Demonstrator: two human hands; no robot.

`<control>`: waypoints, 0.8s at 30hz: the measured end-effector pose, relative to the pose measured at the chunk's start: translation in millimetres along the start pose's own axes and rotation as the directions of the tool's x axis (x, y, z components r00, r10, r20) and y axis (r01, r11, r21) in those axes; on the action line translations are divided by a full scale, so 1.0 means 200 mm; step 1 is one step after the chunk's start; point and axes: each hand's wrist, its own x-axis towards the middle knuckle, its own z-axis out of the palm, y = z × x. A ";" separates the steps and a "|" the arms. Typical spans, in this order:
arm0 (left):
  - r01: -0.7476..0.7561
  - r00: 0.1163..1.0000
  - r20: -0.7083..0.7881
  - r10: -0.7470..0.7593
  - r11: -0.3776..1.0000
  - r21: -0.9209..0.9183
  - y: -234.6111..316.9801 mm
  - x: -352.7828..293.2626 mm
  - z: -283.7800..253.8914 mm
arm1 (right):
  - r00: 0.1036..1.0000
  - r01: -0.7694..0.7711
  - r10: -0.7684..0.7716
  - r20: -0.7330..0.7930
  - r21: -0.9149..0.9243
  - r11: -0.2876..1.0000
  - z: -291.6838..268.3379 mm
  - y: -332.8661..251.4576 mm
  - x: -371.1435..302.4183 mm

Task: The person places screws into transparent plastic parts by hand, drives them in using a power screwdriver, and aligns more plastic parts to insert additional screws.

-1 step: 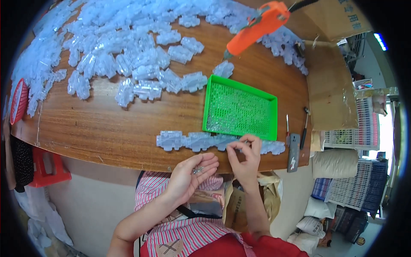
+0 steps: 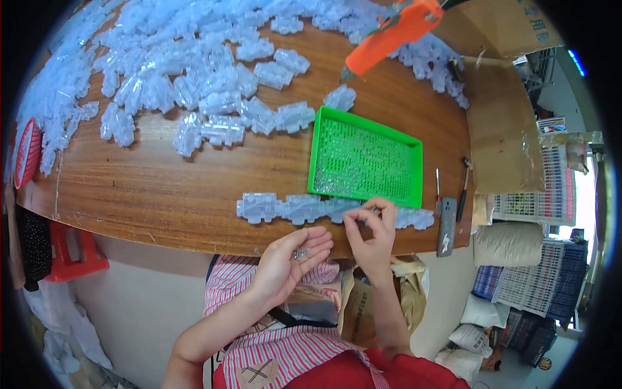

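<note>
My left hand (image 2: 280,262) is cupped palm up just off the table's front edge, with a few small metal screws (image 2: 300,253) in it. Beside it, my right hand (image 2: 372,243) has thumb and forefinger brought together over a row of clear plastic parts (image 2: 303,209). Whatever sits in that pinch is too small to make out. The row runs along the table's front, and my right hand hides part of it. Right behind the row lies a green tray (image 2: 314,152) with many small metal pieces spread over its perforated bottom.
An orange electric screwdriver (image 2: 392,40) hangs above the table, tip down. Clear plastic parts (image 2: 220,104) are heaped at the back and left. A phone (image 2: 446,227), a thin screwdriver (image 2: 438,185) and a hammer-like tool (image 2: 462,191) lie at the right, near a cardboard box (image 2: 505,129).
The whole view has shifted very slightly. Both hands keep nearly the same pose over the table edge and the row.
</note>
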 end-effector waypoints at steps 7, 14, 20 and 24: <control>0.030 0.999 -0.021 -0.030 1.000 -0.001 0.00 -0.02 -0.01 | 0.998 0.050 -0.050 0.038 0.013 0.999 0.08 -0.01 -0.01; 0.009 1.000 -0.018 -0.009 1.000 -0.001 0.01 -0.03 0.00 | 0.991 0.132 -0.129 0.041 -0.082 0.988 0.08 -0.03 0.01; 0.007 1.000 -0.010 -0.007 1.000 -0.009 0.02 -0.04 0.01 | 0.981 0.192 -0.182 0.072 -0.193 0.962 0.06 -0.04 0.01; 0.002 1.000 -0.006 -0.002 1.000 -0.008 0.02 -0.05 0.01 | 0.961 0.275 -0.255 0.110 -0.252 0.928 0.04 -0.07 0.02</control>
